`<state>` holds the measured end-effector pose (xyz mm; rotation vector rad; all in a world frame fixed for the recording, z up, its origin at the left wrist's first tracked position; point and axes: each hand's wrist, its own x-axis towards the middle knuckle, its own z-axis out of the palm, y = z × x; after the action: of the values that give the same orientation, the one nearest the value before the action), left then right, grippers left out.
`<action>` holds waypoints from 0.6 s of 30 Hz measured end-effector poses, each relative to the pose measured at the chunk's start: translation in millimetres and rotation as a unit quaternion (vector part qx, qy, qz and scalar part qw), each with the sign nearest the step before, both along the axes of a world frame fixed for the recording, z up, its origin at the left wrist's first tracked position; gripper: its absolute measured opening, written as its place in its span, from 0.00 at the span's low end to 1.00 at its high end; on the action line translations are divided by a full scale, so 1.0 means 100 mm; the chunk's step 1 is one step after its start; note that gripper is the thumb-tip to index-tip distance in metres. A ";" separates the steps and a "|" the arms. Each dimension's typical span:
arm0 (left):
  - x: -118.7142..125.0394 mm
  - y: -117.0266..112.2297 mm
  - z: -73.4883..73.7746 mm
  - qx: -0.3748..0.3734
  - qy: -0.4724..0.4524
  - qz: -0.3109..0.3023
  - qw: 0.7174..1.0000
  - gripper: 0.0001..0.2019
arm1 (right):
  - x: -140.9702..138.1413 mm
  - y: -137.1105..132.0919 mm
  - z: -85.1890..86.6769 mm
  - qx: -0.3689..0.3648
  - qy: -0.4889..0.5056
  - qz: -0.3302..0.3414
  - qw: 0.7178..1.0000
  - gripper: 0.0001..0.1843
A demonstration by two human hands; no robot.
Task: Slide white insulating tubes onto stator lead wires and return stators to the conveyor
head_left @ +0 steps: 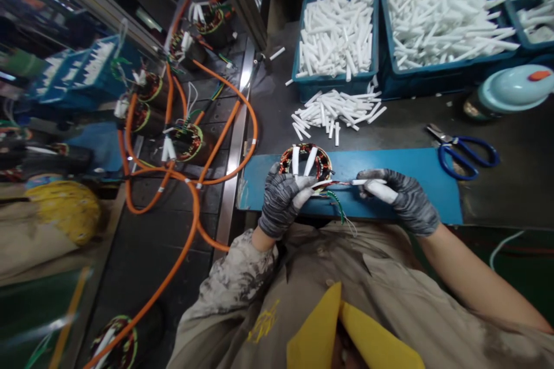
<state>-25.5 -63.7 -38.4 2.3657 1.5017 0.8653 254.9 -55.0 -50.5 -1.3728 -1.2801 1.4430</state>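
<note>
White tube (357, 182) pinched between right hand (404, 196) fingers, threaded on thin wires (340, 183). Left hand (280, 196) closed on same wires, beside copper coil (321, 160) on blue mat (418, 170). Loose tubes (335, 109) heaped beyond, on dark tabletop (407, 118); scissors (453, 140) off right.

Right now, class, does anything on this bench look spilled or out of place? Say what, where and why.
One white tube lies by itself on the dark bench, left of a filled blue bin, apart from the loose pile in front of it. It looks stray, perhaps dropped.
</note>
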 end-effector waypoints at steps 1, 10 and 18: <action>0.00 0.00 -0.01 0.010 -0.008 -0.005 1.000 0.12 | 0.00 0.01 0.00 0.033 -0.007 0.009 0.999 0.17; -0.02 -0.01 -0.07 0.017 -0.048 -0.025 0.998 0.13 | -0.15 0.04 0.04 0.411 -0.321 0.145 0.841 0.16; -0.12 0.07 -0.18 -0.002 -0.034 -0.055 0.998 0.13 | -0.55 0.09 0.26 0.152 -0.259 0.148 0.942 0.27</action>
<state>-37.1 -56.8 -56.2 2.3650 1.3336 0.9049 199.7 -46.5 -24.4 -1.4367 -2.0285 1.0273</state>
